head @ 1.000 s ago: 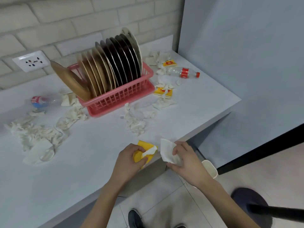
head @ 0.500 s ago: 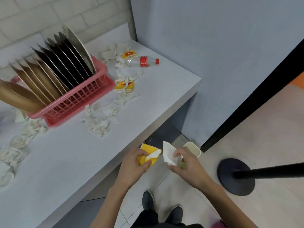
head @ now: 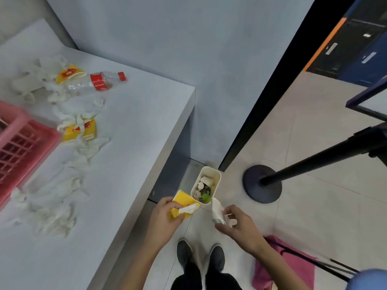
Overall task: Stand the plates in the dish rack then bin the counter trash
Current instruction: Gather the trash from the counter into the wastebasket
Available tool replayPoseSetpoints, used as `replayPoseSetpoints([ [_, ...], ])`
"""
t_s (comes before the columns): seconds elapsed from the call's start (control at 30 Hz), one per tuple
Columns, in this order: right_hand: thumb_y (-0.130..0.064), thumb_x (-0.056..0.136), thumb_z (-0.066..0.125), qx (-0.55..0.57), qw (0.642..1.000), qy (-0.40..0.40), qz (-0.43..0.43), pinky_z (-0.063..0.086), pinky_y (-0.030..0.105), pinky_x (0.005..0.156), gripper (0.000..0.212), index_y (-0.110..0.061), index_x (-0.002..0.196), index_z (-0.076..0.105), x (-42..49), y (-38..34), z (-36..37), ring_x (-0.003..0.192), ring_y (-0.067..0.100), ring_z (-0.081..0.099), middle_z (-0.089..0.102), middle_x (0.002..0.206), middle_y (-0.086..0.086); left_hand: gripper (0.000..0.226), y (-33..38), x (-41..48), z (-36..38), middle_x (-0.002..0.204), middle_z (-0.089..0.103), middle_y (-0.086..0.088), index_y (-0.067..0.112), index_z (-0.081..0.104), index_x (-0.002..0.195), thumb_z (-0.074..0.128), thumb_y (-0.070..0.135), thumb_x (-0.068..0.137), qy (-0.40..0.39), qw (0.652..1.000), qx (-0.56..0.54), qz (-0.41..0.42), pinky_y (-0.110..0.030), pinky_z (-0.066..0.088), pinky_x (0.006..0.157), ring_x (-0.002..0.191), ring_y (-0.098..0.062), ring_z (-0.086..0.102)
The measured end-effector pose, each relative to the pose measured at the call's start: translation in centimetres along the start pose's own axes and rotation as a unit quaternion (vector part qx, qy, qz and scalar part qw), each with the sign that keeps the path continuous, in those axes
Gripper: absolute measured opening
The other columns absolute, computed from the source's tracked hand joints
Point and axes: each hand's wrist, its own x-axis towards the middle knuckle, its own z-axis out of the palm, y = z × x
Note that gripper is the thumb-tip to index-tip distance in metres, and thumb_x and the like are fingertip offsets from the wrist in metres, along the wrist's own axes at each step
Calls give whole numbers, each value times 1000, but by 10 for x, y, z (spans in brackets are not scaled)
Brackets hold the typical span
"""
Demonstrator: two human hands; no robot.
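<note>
My left hand (head: 164,218) grips a crushed yellow paper cup (head: 184,203) with a scrap of white paper against it, just off the counter's front edge. My right hand (head: 237,223) pinches a piece of white paper (head: 217,210) close to the rim of a small cream bin (head: 216,181) on the floor, which holds white scraps and a green-capped bottle. The pink dish rack (head: 18,143) shows only its right corner at the left edge; its plates are out of view.
On the white counter (head: 134,132) lie torn white paper (head: 52,197), two more yellow cups (head: 80,129) (head: 68,75) and a clear bottle with a red label (head: 102,80). A black stanchion base (head: 261,184) stands right of the bin. A pink cloth (head: 284,266) lies by my feet.
My view has swung right and down, off the rack toward the floor. Both hands carried the yellow cup and white paper off the counter edge to the bin.
</note>
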Motion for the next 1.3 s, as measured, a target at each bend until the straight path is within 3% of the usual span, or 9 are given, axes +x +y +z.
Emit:
replayPoseSetpoints([
  [0.2, -51, 68, 75, 56, 996, 31, 70, 52, 30, 81, 38, -31, 94, 57, 24, 41, 26, 96, 10, 63, 66, 103, -8, 17, -41, 55, 43, 110, 56, 8, 25, 65, 89, 77, 16, 82, -71, 996, 45, 0, -5, 36, 69, 95, -12, 60],
  [0.37, -29, 78, 80, 100, 988, 39, 113, 51, 16, 70, 28, -25, 96, 59, 62, 83, 53, 84, 5, 65, 68, 97, -7, 14, -84, 108, 99, 110, 57, 7, 19, 69, 94, 75, 14, 82, -119, 987, 107, 4, -20, 35, 72, 99, -18, 59],
  [0.5, -22, 80, 80, 130, 982, 34, 131, 45, 8, 63, 26, -20, 96, 60, 103, 119, 74, 77, -6, 63, 68, 94, -8, 14, -124, 153, 146, 113, 60, 4, 19, 69, 95, 73, 16, 82, -150, 980, 134, 10, -23, 38, 77, 100, -18, 59],
  [0.7, -20, 81, 79, 168, 974, 35, 150, 50, 14, 62, 25, -14, 96, 61, 174, 179, 94, 75, 3, 65, 68, 87, -7, 15, -185, 203, 208, 117, 61, -2, 14, 69, 100, 69, 14, 85, -195, 964, 179, 5, -36, 47, 88, 106, -24, 58],
  [0.8, -24, 80, 80, 178, 973, 28, 148, 55, 25, 67, 24, -17, 94, 61, 208, 208, 103, 79, 7, 67, 69, 85, -10, 13, -211, 224, 232, 118, 60, -5, 12, 68, 99, 67, 13, 86, -198, 961, 195, 15, -40, 48, 88, 107, -28, 58],
  [0.9, -29, 80, 80, 197, 970, 31, 139, 53, 23, 73, 26, -21, 96, 61, 242, 233, 111, 86, 8, 68, 69, 93, -9, 16, -232, 246, 257, 124, 57, -5, 10, 65, 103, 66, 14, 88, -193, 960, 204, 23, -40, 47, 90, 112, -26, 56],
  [1.03, -34, 77, 78, 256, 958, 49, 118, 52, 27, 71, 36, -19, 104, 61, 291, 255, 116, 92, 19, 69, 70, 103, 0, 16, -260, 273, 288, 125, 54, 0, 14, 64, 103, 66, 19, 88, -189, 959, 206, 42, -39, 50, 85, 112, -24, 56],
  [1.13, -22, 88, 72, 307, 943, 63, 109, 59, 32, 78, 32, -10, 114, 58, 325, 266, 115, 93, 20, 70, 69, 106, 10, 17, -273, 294, 308, 133, 50, 2, 15, 63, 104, 67, 21, 88, -169, 958, 222, 73, -38, 52, 78, 113, -23, 56],
  [1.3, -27, 93, 63, 332, 935, 95, 79, 59, 27, 75, 30, -8, 115, 59, 379, 280, 114, 85, 11, 70, 72, 92, -1, 18, -291, 329, 333, 139, 43, 2, 15, 62, 105, 63, 24, 89, -165, 943, 269, 101, -35, 49, 75, 113, -23, 54],
])
